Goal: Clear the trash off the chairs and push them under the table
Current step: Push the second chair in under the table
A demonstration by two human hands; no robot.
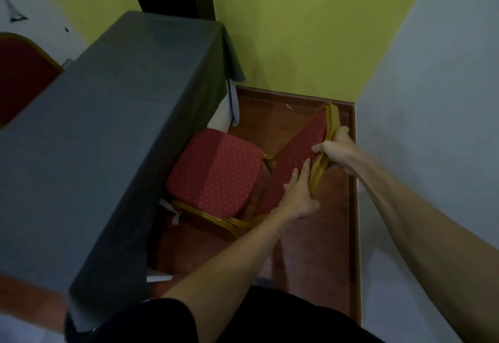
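Both hands are on the backrest (297, 153) of a red dotted banquet chair (216, 175) with a gold metal frame. The chair stands on the wooden floor (310, 248) between the table (108, 126) and the white wall (432, 126), its seat front just at or slightly under the overhang of the grey tablecloth; not fully pushed in. No trash shows on the seat.

The right hand (336, 150) is closed around the gold top rail of the backrest, thumb on the padded side. The left hand (297, 196) rests lower on the backrest edge, fingers (305, 169) spread flat on the red fabric; whether the thumb wraps the frame behind cannot be told.

Handling judgement: the metal frame looks rigid and moderately heavy, and the padding is soft, so the frame rail is the place to hold, not the cushion. The legs will likely drag on the wood floor; an even push from both sides of the back should keep it straight. The hanging cloth may snag on the seat. Another red chair (24, 78) sits at the far left.
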